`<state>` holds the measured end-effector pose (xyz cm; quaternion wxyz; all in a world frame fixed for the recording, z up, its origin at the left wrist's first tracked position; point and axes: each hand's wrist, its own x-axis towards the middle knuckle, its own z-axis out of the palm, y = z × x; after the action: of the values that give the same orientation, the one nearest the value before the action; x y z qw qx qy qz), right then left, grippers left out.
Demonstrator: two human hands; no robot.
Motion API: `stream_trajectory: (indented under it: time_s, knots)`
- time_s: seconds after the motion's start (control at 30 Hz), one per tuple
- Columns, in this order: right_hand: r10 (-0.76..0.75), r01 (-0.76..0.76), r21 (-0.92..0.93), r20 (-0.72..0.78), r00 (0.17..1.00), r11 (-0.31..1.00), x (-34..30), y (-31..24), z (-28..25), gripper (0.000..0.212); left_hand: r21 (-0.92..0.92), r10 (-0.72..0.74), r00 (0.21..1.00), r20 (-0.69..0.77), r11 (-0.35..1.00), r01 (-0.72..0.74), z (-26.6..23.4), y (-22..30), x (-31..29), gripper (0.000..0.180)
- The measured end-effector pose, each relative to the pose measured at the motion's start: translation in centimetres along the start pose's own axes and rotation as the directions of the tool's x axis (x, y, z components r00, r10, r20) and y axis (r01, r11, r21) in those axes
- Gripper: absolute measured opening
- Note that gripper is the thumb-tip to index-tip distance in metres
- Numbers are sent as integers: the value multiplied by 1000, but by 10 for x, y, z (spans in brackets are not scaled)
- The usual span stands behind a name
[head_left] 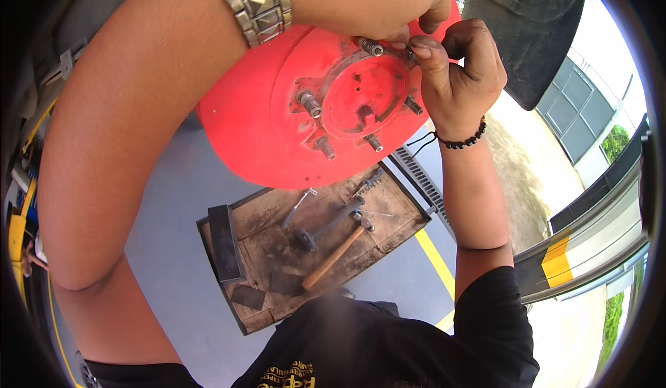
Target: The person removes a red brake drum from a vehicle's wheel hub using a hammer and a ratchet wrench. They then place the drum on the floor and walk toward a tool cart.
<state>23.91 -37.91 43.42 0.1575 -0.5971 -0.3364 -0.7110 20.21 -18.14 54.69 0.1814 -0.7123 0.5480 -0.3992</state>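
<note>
A red, disc-shaped wheel hub (243,110) with several threaded wheel studs around its raised centre fills the upper middle. My left hand (378,3), below a metal wristwatch, reaches across its top edge with curled fingers. Close beside it is my right hand (466,76), wearing a black beaded bracelet, with thumb and forefinger bent together at the upper right studs. Whatever lies between the fingers of either hand is hidden or too small to make out. One wheel stud (370,46) sticks out just below my left hand; another wheel stud (309,103) is farther left.
Below the hub stands a brown-topped tray (277,207) holding a wooden-handled hammer (340,252), a dark mallet (329,223), a small metal tool (298,207) and a black box (225,242). A floor grate (424,183) runs behind. A black flap (524,34) hangs at upper right.
</note>
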Motion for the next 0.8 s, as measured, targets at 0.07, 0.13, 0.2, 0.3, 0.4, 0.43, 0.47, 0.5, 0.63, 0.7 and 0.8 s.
stream_trajectory:
  time_s: [0.07, 0.13, 0.2, 0.3, 0.4, 0.43, 0.47, 0.5, 0.63, 0.7, 0.8]
  knots:
    - [52, -49, 38, -79, 995, 998, -3, -3, 1, 47, -57, 75, 994, 80, 996, -71, 1, 0, 12, 13]
    - [54, -41, 81, -170, 984, 996, -5, -5, 11, 56, -96, 76, 976, 204, 994, -57, -9, 3, 20, 13]
    - [9, 6, 137, -114, 993, 991, -8, 1, 8, 50, -178, 100, 940, 325, 983, -43, -19, -2, 30, 14]
    - [-47, 28, 222, 84, 995, 975, -14, 0, -15, 37, -190, 156, 969, 189, 974, -120, -13, -6, 16, 15]
    - [-14, -6, 161, 121, 993, 987, -18, -13, -22, 33, -247, 202, 964, 171, 956, -157, -5, -14, 15, 16]
    - [-28, 0, 152, 181, 983, 988, -17, -15, -27, 32, -249, 194, 961, 196, 958, -143, -2, -16, 21, 16]
    - [-62, 40, 113, 202, 977, 993, -14, -15, -29, 31, -250, 181, 959, 218, 960, -125, -1, -15, 23, 17]
    - [-95, 80, 73, 226, 970, 994, -11, -15, -31, 31, -248, 170, 957, 235, 962, -109, 0, -14, 26, 17]
    - [-109, 117, -10, 279, 954, 993, 0, -18, -36, 28, -242, 138, 952, 275, 968, -71, -1, -14, 30, 18]
    - [-86, 107, -57, 293, 952, 993, 2, -21, -37, 24, -245, 132, 953, 274, 968, -64, 2, -14, 31, 18]
    - [-40, 105, -183, 326, 945, 978, 3, -25, -40, 24, -258, 129, 957, 261, 964, -60, 2, -13, 26, 19]
